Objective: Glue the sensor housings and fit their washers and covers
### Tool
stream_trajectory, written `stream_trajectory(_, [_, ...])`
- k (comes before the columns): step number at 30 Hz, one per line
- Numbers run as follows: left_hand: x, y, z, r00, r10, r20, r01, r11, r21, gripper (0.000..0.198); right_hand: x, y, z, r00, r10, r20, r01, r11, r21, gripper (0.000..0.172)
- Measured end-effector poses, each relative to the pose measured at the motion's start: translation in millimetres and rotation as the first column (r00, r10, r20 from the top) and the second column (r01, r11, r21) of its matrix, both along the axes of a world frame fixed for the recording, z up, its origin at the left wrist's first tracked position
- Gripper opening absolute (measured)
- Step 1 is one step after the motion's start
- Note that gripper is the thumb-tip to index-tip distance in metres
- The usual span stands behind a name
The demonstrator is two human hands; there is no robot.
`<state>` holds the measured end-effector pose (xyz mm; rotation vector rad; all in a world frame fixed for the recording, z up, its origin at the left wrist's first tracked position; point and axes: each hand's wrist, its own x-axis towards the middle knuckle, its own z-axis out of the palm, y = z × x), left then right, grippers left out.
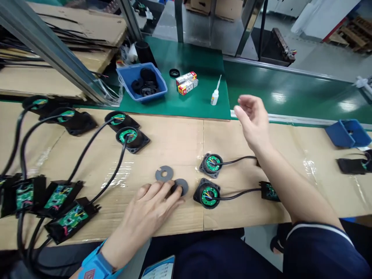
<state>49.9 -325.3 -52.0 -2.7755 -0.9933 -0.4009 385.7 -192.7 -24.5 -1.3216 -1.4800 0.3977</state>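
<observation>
A small white plastic dropper bottle stands on the dark-green mat. Just right of the bottle, the right hand is raised, thumb and curled fingers apart. Left of the bottle and nearer the wearer, the left hand touches a flat grey ring-shaped disc with its slightly spread fingertips; whether they grip it, I cannot tell. A second grey disc lies beside it. Nearer the wearer than the bottle sit two black flanged housings with green circuit boards.
</observation>
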Motion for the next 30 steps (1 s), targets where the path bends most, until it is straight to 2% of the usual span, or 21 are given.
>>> stream_trajectory(3, [-4.0,-7.4,-7.4,1.000,0.009,0.011,-0.008,0.999,-0.051,0.048,4.3,-103.5,15.7,0.998,0.008,0.067,-0.005,0.999,-0.044,0.020])
stream_trajectory(4, [-5.9,-9.9,-10.7,0.999,0.022,0.033,-0.019,0.997,-0.080,0.049,3.7,-133.5,16.1,0.995,0.061,0.077,-0.055,0.995,-0.081,0.021])
stream_trajectory(6, [-8.2,-14.9,-18.0,0.993,0.055,0.104,-0.040,0.990,-0.137,0.036,0.6,-179.1,10.0,0.975,0.151,0.163,-0.132,0.983,-0.126,0.022])
stream_trajectory(8, [-7.8,-19.0,-24.9,0.980,0.096,0.172,-0.062,0.979,-0.192,0.026,-4.3,-204.1,-1.9,0.946,0.195,0.257,-0.164,0.977,-0.139,0.022])
stream_trajectory(12, [-0.4,-14.3,-28.4,0.928,0.179,0.326,-0.069,0.944,-0.322,0.016,-16.0,-211.4,-25.0,0.911,0.213,0.352,-0.163,0.972,-0.167,0.025])
stream_trajectory(14, [6.8,-2.9,-24.1,0.888,0.145,0.436,0.049,0.914,-0.403,0.019,-20.1,-206.0,-30.9,0.906,0.242,0.347,-0.178,0.962,-0.205,0.022])
stream_trajectory(16, [17.6,11.0,-18.5,0.851,0.035,0.524,0.254,0.846,-0.469,0.028,-22.1,-199.4,-33.0,0.908,0.259,0.330,-0.192,0.956,-0.221,0.013])
stream_trajectory(18, [31.3,21.3,-14.7,0.812,-0.071,0.580,0.439,0.729,-0.525,0.043,-22.1,-193.3,-32.6,0.908,0.256,0.332,-0.198,0.960,-0.200,0.011])
stream_trajectory(20, [45.6,22.8,-14.1,0.789,-0.073,0.610,0.507,0.638,-0.580,0.044,-20.9,-188.6,-31.4,0.905,0.239,0.353,-0.195,0.968,-0.157,0.014])
stream_trajectory(21, [52.3,19.5,-15.0,0.785,-0.036,0.618,0.499,0.628,-0.597,0.040,-20.2,-187.2,-31.0,0.904,0.228,0.363,-0.191,0.972,-0.136,0.014])
stream_trajectory(22, [58.4,13.9,-16.4,0.786,0.015,0.618,0.467,0.640,-0.610,0.037,-19.6,-186.3,-30.9,0.903,0.215,0.372,-0.184,0.976,-0.115,0.014])
stream_trajectory(26, [75.9,-18.4,-21.8,0.769,0.184,0.612,0.251,0.793,-0.555,0.034,-18.6,-187.1,-32.3,0.899,0.157,0.409,-0.155,0.987,-0.038,0.009])
stream_trajectory(30, [72.2,-32.7,-23.0,0.779,0.201,0.593,0.173,0.841,-0.512,0.029,-18.1,-188.0,-33.3,0.896,0.131,0.425,-0.139,0.990,-0.013,0.010])
